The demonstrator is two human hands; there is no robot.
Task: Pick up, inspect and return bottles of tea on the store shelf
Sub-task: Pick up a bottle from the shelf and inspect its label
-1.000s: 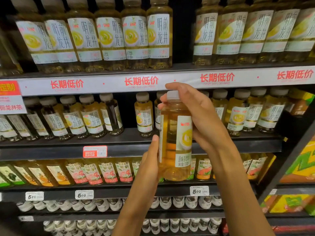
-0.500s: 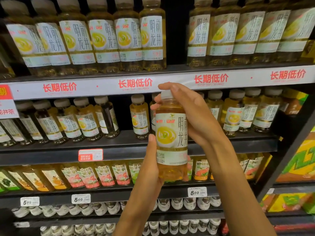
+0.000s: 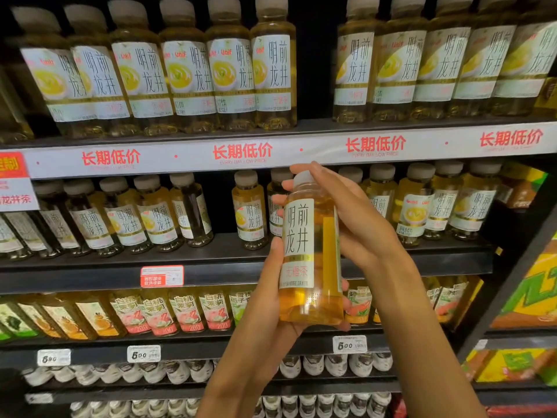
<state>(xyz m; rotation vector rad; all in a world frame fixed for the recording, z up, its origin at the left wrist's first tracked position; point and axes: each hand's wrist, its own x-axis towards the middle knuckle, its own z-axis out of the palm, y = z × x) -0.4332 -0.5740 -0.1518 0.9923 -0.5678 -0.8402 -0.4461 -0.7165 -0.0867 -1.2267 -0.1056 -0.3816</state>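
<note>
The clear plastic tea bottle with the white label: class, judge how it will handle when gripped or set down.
The clear plastic tea bottle looks full of amber liquid, so probably heavy for its size. Its smooth wall may be slippery; the hands, left hand and right hand, hold bottom and top. Tall and narrow, it could tip if nudged.

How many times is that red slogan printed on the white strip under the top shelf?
4 on the strip: left, centre-left, centre-right, far right. A red sign covers the strip's left end, so another may be hidden.
</note>
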